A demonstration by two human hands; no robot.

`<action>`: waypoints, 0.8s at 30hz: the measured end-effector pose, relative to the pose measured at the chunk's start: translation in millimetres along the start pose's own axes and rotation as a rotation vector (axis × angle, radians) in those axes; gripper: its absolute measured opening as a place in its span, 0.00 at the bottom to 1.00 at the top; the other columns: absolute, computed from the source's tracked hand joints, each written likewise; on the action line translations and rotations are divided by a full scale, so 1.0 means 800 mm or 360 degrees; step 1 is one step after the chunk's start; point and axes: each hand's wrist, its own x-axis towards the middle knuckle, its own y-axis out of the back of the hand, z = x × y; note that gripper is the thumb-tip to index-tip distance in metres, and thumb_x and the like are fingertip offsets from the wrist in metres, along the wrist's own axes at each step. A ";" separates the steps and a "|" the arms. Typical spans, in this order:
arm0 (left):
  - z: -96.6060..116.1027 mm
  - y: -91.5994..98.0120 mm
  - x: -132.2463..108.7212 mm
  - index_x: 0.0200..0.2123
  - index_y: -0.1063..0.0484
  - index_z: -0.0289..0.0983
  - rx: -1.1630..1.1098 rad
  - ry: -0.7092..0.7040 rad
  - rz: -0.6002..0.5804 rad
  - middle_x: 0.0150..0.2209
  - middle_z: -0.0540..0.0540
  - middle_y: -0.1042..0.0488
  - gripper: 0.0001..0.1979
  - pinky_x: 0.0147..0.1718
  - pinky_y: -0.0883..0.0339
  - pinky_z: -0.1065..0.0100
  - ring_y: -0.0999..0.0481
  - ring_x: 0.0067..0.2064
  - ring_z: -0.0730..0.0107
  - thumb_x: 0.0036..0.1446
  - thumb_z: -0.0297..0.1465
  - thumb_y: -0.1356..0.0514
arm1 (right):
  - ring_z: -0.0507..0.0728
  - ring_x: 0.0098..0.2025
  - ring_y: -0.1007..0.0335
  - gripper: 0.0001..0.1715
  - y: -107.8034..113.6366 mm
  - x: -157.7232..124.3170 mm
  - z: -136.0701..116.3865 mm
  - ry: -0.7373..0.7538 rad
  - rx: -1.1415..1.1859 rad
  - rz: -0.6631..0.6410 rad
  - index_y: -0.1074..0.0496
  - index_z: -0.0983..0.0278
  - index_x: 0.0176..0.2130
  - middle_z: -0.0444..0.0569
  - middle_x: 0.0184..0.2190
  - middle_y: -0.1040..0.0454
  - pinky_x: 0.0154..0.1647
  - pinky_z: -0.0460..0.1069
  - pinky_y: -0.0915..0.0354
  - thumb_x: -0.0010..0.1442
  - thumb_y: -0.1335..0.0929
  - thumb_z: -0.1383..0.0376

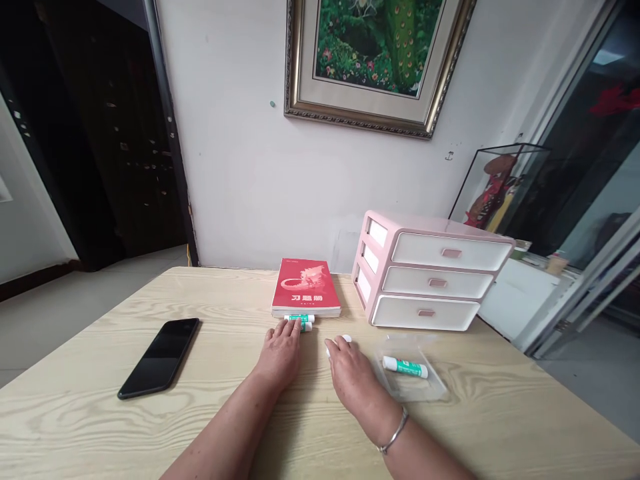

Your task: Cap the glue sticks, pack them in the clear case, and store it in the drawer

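Observation:
Two green-and-white glue sticks point(305, 327) lie side by side against the front edge of a red book point(307, 287). My left hand point(280, 350) has its fingers closed over their left part, hiding some of them. To the right, my right hand point(353, 373) is closed around a white-ended stick point(347, 339), most of it covered by the fingers; it looks like another glue stick. Beside that hand, one more glue stick point(406, 367) rests on a clear plastic bag point(425, 391).
A black phone point(160, 358) lies on the wooden table point(210, 427) at left. A pink-and-white drawer box point(435, 283) stands at the back right. Behind the table is a wall point(240, 180) with a framed picture point(357, 113).

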 end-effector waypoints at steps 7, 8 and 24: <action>0.008 0.020 -0.001 0.51 0.29 0.39 -0.0020 0.0050 0.0114 0.53 0.39 0.31 0.17 0.54 0.44 0.57 0.35 0.55 0.53 0.59 0.28 0.44 | 0.61 0.43 0.29 0.16 -0.004 0.003 -0.004 -0.0044 0.0150 -0.0046 0.27 0.62 0.49 0.54 0.42 0.27 0.41 0.51 0.35 0.63 0.36 0.73; 0.009 0.020 -0.001 0.49 0.29 0.39 -0.0038 0.0063 0.0107 0.53 0.39 0.31 0.15 0.53 0.43 0.58 0.35 0.55 0.54 0.58 0.28 0.44 | 0.61 0.43 0.29 0.16 -0.005 0.002 -0.004 -0.0036 0.0223 -0.0031 0.27 0.61 0.49 0.54 0.42 0.26 0.42 0.51 0.35 0.63 0.36 0.73; 0.017 0.013 -0.002 0.43 0.27 0.36 -0.0103 0.0077 -0.0034 0.47 0.38 0.27 0.11 0.49 0.41 0.56 0.31 0.51 0.51 0.62 0.32 0.47 | 0.56 0.36 0.30 0.22 0.015 0.065 -0.030 -0.0584 0.2150 0.0739 0.30 0.64 0.46 0.50 0.36 0.25 0.41 0.52 0.32 0.58 0.32 0.52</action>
